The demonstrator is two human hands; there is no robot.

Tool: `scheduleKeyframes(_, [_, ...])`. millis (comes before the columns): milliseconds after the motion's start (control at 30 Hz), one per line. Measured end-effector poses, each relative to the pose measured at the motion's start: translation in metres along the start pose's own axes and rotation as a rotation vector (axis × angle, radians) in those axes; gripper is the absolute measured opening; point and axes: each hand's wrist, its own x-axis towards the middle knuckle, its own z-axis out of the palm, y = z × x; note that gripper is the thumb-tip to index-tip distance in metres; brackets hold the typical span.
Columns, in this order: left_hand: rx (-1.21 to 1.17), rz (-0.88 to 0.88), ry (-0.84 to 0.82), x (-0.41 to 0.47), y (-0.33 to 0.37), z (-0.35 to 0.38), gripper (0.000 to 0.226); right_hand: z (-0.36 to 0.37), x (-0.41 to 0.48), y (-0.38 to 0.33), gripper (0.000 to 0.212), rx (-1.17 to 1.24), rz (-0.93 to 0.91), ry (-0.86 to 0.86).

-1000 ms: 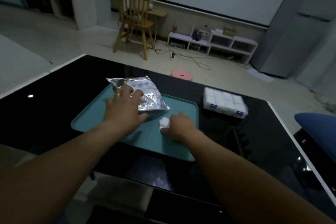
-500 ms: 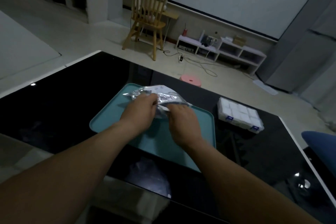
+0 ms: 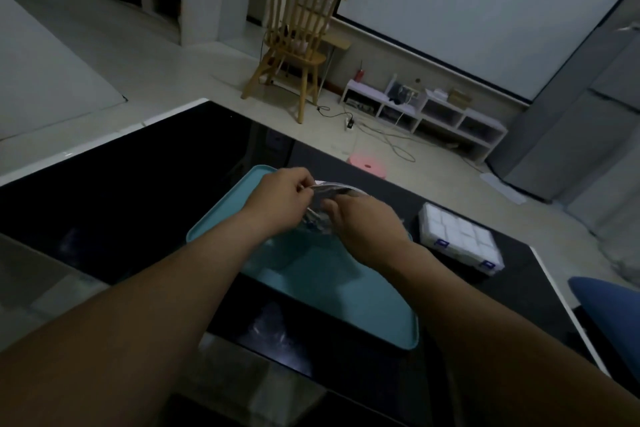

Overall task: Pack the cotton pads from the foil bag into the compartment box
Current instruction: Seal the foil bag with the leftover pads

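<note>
A silver foil bag [image 3: 329, 190] is lifted above the teal tray [image 3: 349, 291]. My left hand [image 3: 282, 196] pinches its near left edge. My right hand [image 3: 363, 222] covers the bag's right side, fingers curled over it; whether they reach inside is hidden. Most of the bag is hidden behind both hands. The clear compartment box [image 3: 459, 239], filled with white cotton pads, lies closed on the black table to the right of the tray.
The tray sits on a glossy black table [image 3: 121, 191] with a white edge. A blue seat [image 3: 609, 308] is at the right. Beyond the table are a wooden chair [image 3: 298, 35], a pink stool [image 3: 369, 165] and a low white shelf [image 3: 426, 114].
The bag lay flat on the tray under my left hand while my right held a white pad. Both hands have since come together and raised the bag off the tray.
</note>
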Motion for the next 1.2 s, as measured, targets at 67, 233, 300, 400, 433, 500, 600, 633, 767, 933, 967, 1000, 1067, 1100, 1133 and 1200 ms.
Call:
scheduleKeyframes(67, [-0.107,-0.058,-0.019,0.003,-0.004,-0.007,0.013,-0.007,-0.01,0.005,0.039,-0.035,-0.123,0.043])
scheduleKeyframes(233, [-0.524,-0.222,-0.178,0.004,-0.003,-0.02,0.025,-0.004,-0.015,0.026,0.022,0.076,-0.025,0.047])
scheduleKeyframes(300, [-0.534,-0.207,-0.238,0.003,-0.003,-0.02,0.023,-0.007,-0.011,0.028,0.021,0.16,0.054,0.079])
scheduleKeyframes(400, [-0.459,-0.14,-0.157,0.003,-0.005,-0.015,0.01,-0.007,-0.005,0.033,0.019,0.215,0.097,0.121])
scheduleKeyframes(433, [-0.443,-0.122,-0.127,0.003,-0.005,-0.013,0.011,-0.006,-0.004,0.035,0.019,0.212,0.086,0.157])
scheduleKeyframes(500, [-0.406,-0.069,-0.107,0.003,-0.002,-0.009,0.012,-0.004,-0.003,0.037,0.023,0.1,0.027,0.273])
scheduleKeyframes(600, [-0.365,0.032,-0.108,0.002,0.006,-0.008,0.01,-0.008,0.002,0.036,0.059,0.034,0.024,0.253])
scheduleKeyframes(633, [-0.353,0.051,-0.09,0.002,0.007,-0.007,0.009,-0.01,0.005,0.037,0.054,0.107,0.06,0.193])
scheduleKeyframes(767, [-0.337,-0.014,0.054,0.007,-0.002,-0.003,0.01,-0.009,0.016,0.04,0.019,0.229,0.113,0.058])
scheduleKeyframes(933, [-0.428,-0.073,0.044,0.012,-0.01,-0.009,0.007,-0.014,0.031,0.037,0.02,0.204,0.108,0.009])
scheduleKeyframes(967, [-0.436,-0.075,0.046,0.013,-0.011,-0.01,0.008,-0.016,0.034,0.034,0.017,0.223,0.093,0.025])
scheduleKeyframes(1000, [-0.42,-0.065,0.049,0.013,-0.011,-0.011,0.008,-0.02,0.036,0.029,0.019,0.258,0.067,0.038])
scheduleKeyframes(1067, [-0.373,-0.023,0.064,0.013,-0.01,-0.011,0.013,-0.025,0.044,0.016,0.026,0.367,0.006,0.059])
scheduleKeyframes(1100, [-0.361,-0.007,0.072,0.012,-0.008,-0.01,0.019,-0.026,0.048,0.009,0.024,0.398,-0.015,0.074])
scheduleKeyframes(1133, [-0.356,0.003,0.075,0.012,-0.005,-0.01,0.023,-0.027,0.052,0.004,0.019,0.399,-0.024,0.096])
scheduleKeyframes(1200, [-0.353,0.013,0.084,0.013,-0.003,-0.009,0.022,-0.024,0.059,0.0,0.012,0.382,-0.024,0.138])
